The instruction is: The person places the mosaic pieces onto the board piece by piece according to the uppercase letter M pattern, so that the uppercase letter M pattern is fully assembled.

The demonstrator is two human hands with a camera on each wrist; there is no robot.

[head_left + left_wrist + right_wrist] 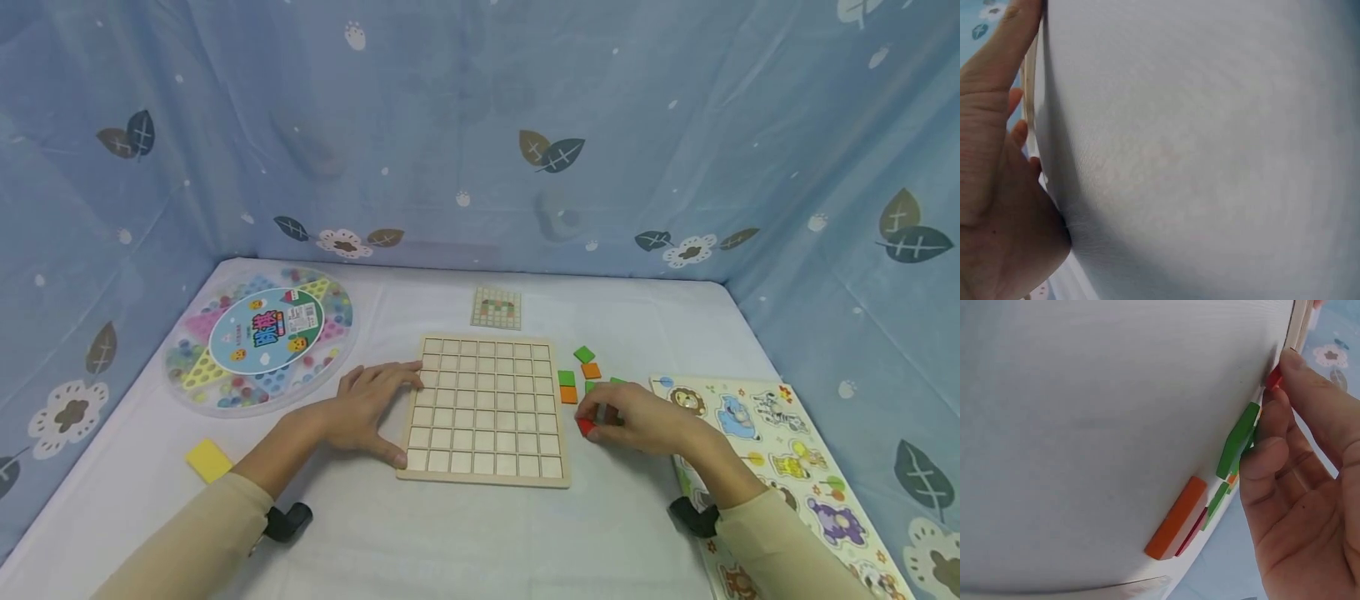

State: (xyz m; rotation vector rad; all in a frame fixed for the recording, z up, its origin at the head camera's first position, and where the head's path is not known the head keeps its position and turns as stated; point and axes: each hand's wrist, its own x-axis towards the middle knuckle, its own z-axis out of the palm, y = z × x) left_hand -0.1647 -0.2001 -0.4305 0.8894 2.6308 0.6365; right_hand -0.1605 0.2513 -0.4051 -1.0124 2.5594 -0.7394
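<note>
My left hand [367,410] touches the left edge of a square wooden grid board [486,408], thumb at its lower corner and fingers spread further up. The board's squares are bare. Right of the board, my right hand [637,418] pinches a red tile [585,426] between thumb and finger; the right wrist view shows the same red tile [1274,377]. Close by lie green tiles [584,355] and orange tiles [591,371], some partly hidden by the hand. An orange tile [1177,519] and a dark red tile [1192,532] also show in the right wrist view.
Behind the board lies a small pattern card [496,308]. A round Chinese checkers case [262,337] stands at the back left, with a yellow piece [209,461] in front of it. An animal puzzle board [795,483] lies under the right forearm.
</note>
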